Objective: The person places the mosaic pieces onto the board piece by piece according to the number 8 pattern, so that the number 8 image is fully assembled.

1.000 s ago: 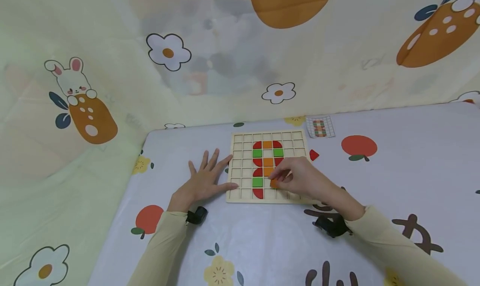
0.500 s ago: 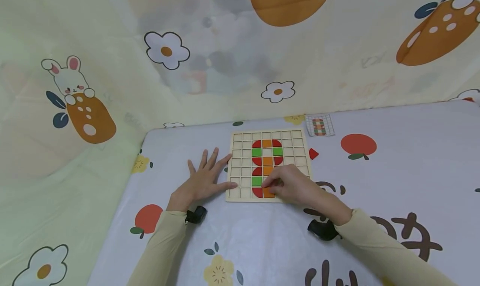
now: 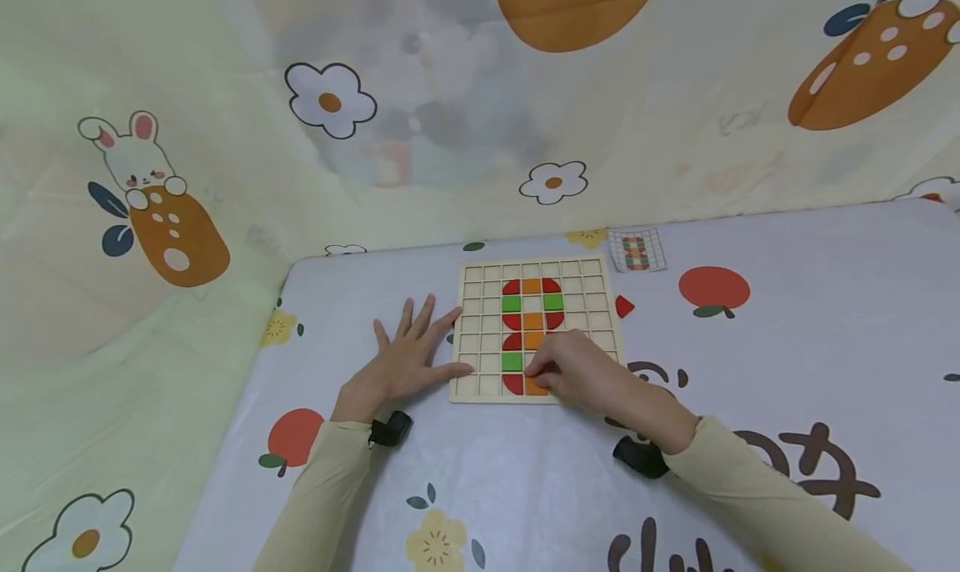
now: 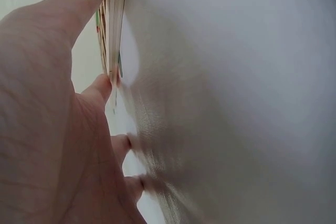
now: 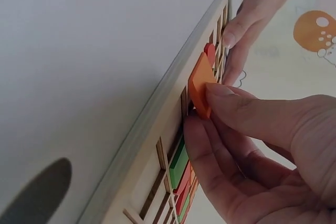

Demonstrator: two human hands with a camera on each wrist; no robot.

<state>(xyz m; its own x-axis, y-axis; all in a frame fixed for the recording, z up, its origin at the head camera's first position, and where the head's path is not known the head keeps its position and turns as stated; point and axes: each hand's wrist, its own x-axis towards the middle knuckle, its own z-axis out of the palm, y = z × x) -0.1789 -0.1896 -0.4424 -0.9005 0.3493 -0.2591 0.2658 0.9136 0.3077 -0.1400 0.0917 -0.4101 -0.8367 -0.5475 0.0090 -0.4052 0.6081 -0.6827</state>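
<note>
A wooden grid board (image 3: 588, 290) lies on the table with red rounded, orange square and green square tiles set in its middle columns. My right hand (image 3: 583, 373) pinches an orange square tile (image 5: 200, 85) between thumb and fingers at the board's near row. In the right wrist view that tile stands tilted over its cell, beside a red rounded tile (image 5: 210, 53). My left hand (image 3: 401, 362) is spread at the board's left side. Its thumb lies on the board's edge and its index fingertip touches the side, while other fingertips rest on the cloth.
A loose red tile (image 3: 624, 307) lies just right of the board. Behind it, a small pattern card (image 3: 636, 250) lies near the back edge of the table. A printed cloth (image 3: 495, 472) covers the table, and a patterned curtain (image 3: 450, 138) rises behind it.
My right hand has moved left and toward me, bringing the orange tile to the near row beside the red one; it has barely moved over the last half second. My left hand stays put.
</note>
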